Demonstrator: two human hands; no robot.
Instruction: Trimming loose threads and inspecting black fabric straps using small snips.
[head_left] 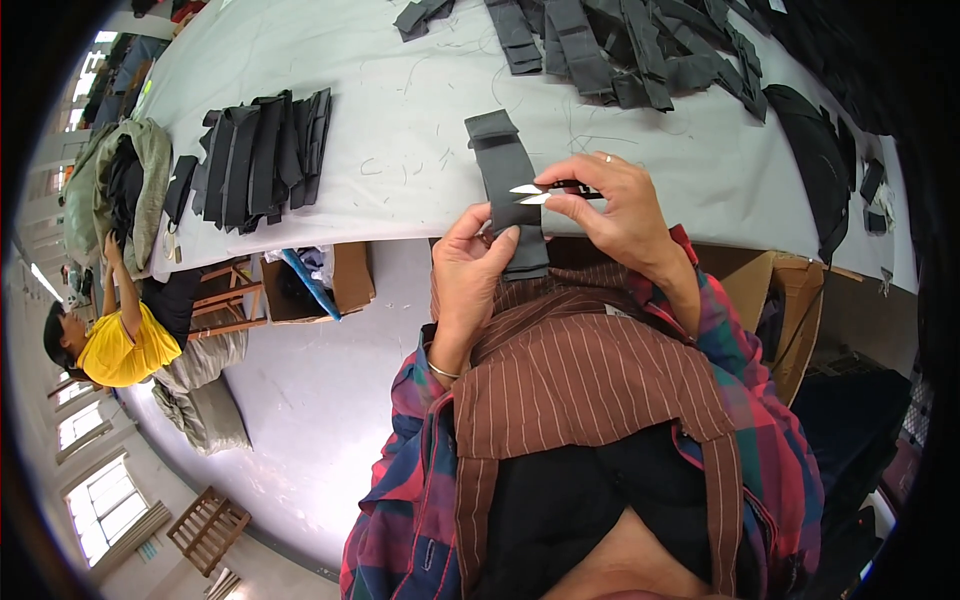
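Near the table's front edge, my left hand [466, 268] pinches a dark grey fabric strip [503, 165] by its near part, thumb on top. The strip runs away from me over the table, its far end folded over. My right hand [620, 212] grips small thread snips [568, 189] with a black handle. Their two pale blades are parted and point left, over the middle of the strip. Whether a thread lies between the blades is too small to tell.
A row of stacked dark strips [262, 160] lies to the left on the white-covered table [390, 100]. A loose heap of strips [610, 50] is at the far right. Cardboard boxes [352, 278] stand below the edge. A person in yellow [130, 345] works at the far left.
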